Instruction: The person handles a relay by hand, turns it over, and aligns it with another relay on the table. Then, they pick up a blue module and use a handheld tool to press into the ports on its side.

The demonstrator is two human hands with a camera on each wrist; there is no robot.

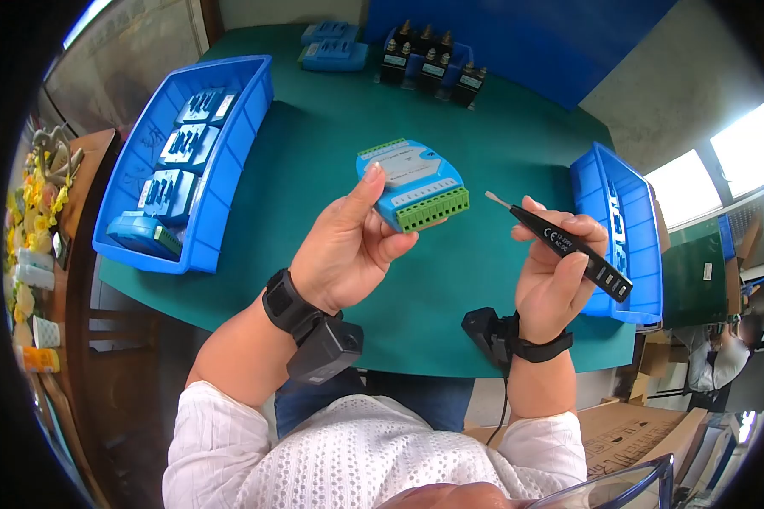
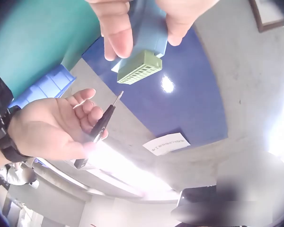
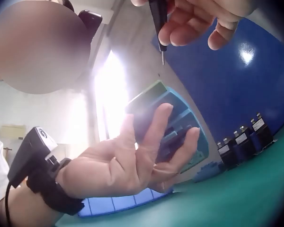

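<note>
The left hand grips a blue module by its left side above the table, thumb on the labelled face. Its near edge carries a green terminal block, which also shows in the left wrist view. Right of it, the right hand holds a black screwdriver between thumb and fingers. The metal tip points at the module's right side without touching it. From below, the right wrist view shows the left hand's fingers spread across the module's back.
A blue bin with several modules stands at the left, another blue bin at the right. At the back of the green table are stacked blue modules and several black parts with metal terminals.
</note>
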